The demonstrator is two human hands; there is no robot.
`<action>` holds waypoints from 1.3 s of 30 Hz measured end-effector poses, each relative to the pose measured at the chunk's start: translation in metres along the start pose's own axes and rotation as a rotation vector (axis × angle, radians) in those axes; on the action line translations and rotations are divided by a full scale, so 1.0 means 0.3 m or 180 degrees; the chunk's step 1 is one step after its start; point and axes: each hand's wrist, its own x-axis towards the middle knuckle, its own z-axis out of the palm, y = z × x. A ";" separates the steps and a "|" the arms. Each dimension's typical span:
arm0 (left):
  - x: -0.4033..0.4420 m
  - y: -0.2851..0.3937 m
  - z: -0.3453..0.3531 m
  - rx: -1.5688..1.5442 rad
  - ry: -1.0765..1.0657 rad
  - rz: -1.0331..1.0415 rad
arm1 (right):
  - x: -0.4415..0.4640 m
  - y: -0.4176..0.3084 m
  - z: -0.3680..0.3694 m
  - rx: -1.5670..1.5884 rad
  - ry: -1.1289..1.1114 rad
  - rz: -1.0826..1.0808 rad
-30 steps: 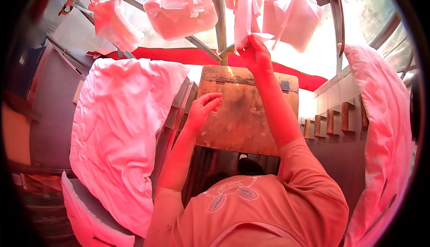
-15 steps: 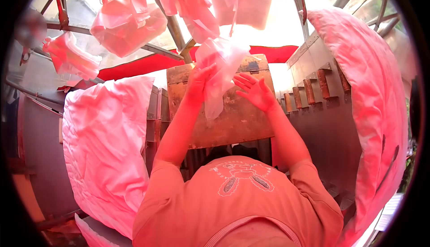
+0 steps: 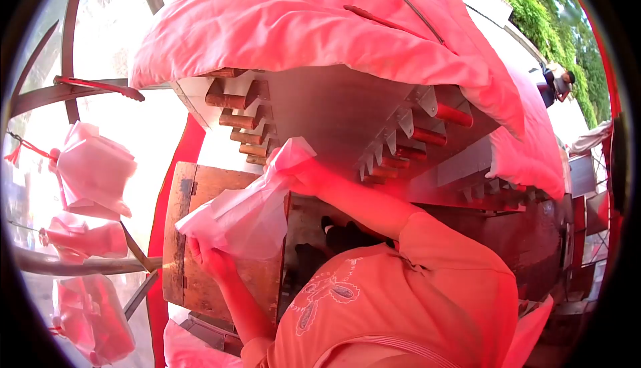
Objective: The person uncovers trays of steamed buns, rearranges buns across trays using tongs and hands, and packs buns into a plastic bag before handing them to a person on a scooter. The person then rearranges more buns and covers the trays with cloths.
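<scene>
1. The left hand (image 3: pixel 212 261) holds one end of a thin plastic bag (image 3: pixel 237 218) by its edge, the fingers narrowed to a pinch; film this light probably needs little more than that to stay put.
2. The right hand (image 3: pixel 306 176) is at the bag's opposite end, with the film lying over part of it. Those fingers are largely covered, so I cannot tell whether they are spread inside the bag or closed on its rim.
3. Between the hands the bag slants in front of a hinged wooden box (image 3: pixel 177 274); having a hand at each end likely keeps the flimsy sheet spread instead of folding on itself.
4. Bundles of other bags (image 3: pixel 93 168) hang beside the metal frame (image 3: pixel 40 261), seemingly to keep them near the person yet off the surfaces below.
5. A pair of tongs (image 3: pixel 367 14) lies on the padded quilt (image 3: pixel 280 34), perhaps so that it can be picked up readily.
6. The quilt drapes over the metal cabinet (image 3: pixel 320 101), presumably as a cover. Its edge ends near the wooden handles (image 3: pixel 237 120), which jut out in rows, so they can be grasped.
</scene>
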 end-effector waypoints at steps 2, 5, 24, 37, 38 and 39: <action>0.039 -0.012 0.055 0.1744 -0.0279 0.0334 | -0.154 -0.180 -0.015 -0.0428 0.0285 -0.0437; -0.005 0.020 0.337 0.2418 -0.1387 0.1033 | -0.356 -0.353 0.010 -0.1081 0.1266 -0.0557; -0.792 -0.615 1.157 0.2638 -0.5048 -0.1693 | -1.320 -0.800 -0.105 -0.0990 0.2669 -0.0777; -0.972 -0.745 1.172 0.2257 -0.4479 -0.1963 | -1.472 -0.869 -0.330 -0.1207 0.3039 -0.0937; -0.975 -0.750 1.173 0.2441 -0.4481 -0.1704 | -1.481 -0.871 -0.365 -0.1197 0.3169 -0.1013; -0.975 -0.753 1.171 0.2626 -0.4477 -0.1446 | -1.500 -0.872 -0.394 -0.1179 0.3299 -0.1088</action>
